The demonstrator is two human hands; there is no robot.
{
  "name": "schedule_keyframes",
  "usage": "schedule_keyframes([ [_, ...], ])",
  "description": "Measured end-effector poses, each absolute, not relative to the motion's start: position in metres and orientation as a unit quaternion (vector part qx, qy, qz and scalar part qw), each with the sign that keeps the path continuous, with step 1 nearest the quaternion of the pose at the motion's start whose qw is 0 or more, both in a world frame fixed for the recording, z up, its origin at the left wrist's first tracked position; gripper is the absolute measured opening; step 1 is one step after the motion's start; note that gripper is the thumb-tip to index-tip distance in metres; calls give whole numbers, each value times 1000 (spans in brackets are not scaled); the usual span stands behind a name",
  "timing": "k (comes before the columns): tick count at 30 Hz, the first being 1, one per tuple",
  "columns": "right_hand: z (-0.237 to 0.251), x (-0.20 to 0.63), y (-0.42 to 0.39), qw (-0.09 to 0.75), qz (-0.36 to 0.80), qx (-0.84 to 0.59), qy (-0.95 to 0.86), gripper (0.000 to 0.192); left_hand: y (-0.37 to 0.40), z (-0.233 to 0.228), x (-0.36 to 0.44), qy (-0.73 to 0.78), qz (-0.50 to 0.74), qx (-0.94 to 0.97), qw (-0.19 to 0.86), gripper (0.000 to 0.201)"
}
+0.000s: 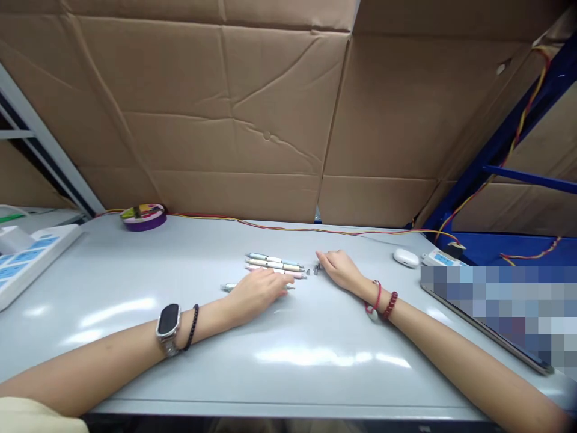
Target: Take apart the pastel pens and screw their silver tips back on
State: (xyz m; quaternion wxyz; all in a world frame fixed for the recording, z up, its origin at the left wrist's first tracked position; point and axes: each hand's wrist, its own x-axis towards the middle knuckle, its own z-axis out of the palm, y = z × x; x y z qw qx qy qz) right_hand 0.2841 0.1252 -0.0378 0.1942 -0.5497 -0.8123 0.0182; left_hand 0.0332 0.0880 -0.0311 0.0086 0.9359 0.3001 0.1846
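My left hand [259,294] lies over a pale pen [229,287], its fingers curled down around the middle. The pen's two ends stick out on either side, and the grip itself is partly hidden under the hand. Just beyond it, a blue-and-white pen [274,260], a yellowish pen [273,264] and a pink pen [295,275] lie side by side, tips pointing right. My right hand [340,269] rests on the table with fingers drawn together at some small dark grey pieces [316,270]. Another grey piece [308,272] sits by the pen tips.
A round purple tin [144,218] stands at the back left, near a white power strip [38,258]. A white earbud case [406,258] and a blurred-out flat device [487,325] are on the right. Twisted wires [270,227] run along the cardboard wall [225,120].
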Motion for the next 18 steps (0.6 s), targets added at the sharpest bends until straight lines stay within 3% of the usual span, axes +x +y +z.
schedule_keyframes([
  [7, -37, 283, 125, 198, 3, -566, -800, 36, 95, -23, 37, 300, 168, 939, 8, 26],
  [18, -32, 282, 119, 238, 26, -532, -812, 30, 99, -17, 40, 329, 214, 919, 44, 19],
])
